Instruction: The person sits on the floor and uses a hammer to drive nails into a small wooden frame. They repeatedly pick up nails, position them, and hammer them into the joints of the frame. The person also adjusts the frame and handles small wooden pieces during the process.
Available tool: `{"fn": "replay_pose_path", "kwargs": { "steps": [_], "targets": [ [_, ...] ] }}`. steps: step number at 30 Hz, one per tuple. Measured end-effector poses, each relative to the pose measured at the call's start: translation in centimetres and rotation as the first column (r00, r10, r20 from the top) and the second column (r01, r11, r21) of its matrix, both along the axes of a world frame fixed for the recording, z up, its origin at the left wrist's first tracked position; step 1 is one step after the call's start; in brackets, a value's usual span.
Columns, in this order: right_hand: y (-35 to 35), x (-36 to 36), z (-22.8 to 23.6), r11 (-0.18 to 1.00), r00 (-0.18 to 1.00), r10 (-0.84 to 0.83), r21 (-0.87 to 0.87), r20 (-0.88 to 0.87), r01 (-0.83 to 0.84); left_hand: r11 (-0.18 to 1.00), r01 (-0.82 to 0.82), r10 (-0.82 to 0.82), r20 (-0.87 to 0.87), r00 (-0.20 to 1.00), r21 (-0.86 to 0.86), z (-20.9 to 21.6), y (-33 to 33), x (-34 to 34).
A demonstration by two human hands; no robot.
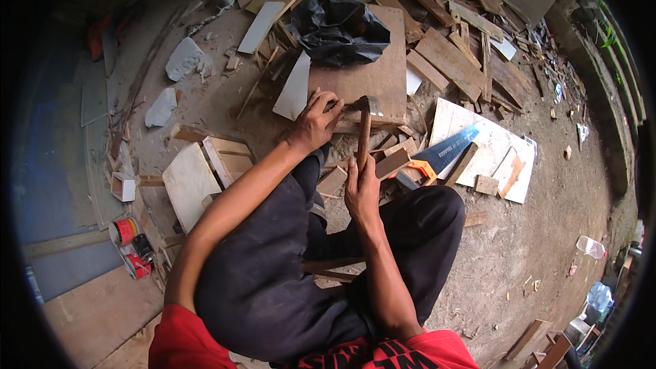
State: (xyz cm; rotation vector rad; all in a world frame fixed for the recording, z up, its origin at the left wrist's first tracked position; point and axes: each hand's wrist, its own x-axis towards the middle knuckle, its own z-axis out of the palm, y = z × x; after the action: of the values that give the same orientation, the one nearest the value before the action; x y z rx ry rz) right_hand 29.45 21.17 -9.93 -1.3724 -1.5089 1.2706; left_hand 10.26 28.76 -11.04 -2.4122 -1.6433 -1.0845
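My right hand is wrapped round the wooden handle of a hammer, held upright in front of me. The hammer's dark metal head is over the near edge of a brown wooden board. Just left of that head, my left hand is closed, its fingertips pinched at the board's edge. Something dark shows at those fingertips, too small to make out. On the far part of the board lies a crumpled black plastic bag. A white-faced panel leans by the board's left side.
A handsaw with an orange handle rests partly on a white board to the right. Scrap wood is heaped at the far right. Pale stone chunks and red cans are on the left; a plastic bottle lies right.
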Motion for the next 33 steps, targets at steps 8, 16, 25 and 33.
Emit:
{"fn": "replay_pose_path", "kwargs": {
  "steps": [8, 16, 25, 33],
  "targets": [
    [0.5, 0.7, 0.4, 1.000, 0.999, -0.029, 0.003, 0.033, 0.029, 1.000, 0.020, -0.019, -0.009, 1.000, 0.015, -0.9, 0.2, -0.2],
    [0.2, 0.1, 0.8, 1.000, 0.999, 0.016, -0.014, 0.039, -0.015, 1.000, 0.014, -0.013, -0.033, 0.999, 0.016, -1.2, 0.0, -0.4],
    [0.4, -0.4, 3.7, 0.998, 1.000, 0.001, 0.070, 0.021, -0.002, 1.000, 0.009, -0.009, -0.012, 1.000, 0.009, -1.5, 0.2, -0.3],
    [0.6, 0.6, 0.7, 0.990, 0.981, 0.142, -0.009, 0.132, -0.142, 1.000, 0.020, -0.020, -0.046, 0.999, 0.012, -1.2, 0.4, -0.5]
  ]
}}
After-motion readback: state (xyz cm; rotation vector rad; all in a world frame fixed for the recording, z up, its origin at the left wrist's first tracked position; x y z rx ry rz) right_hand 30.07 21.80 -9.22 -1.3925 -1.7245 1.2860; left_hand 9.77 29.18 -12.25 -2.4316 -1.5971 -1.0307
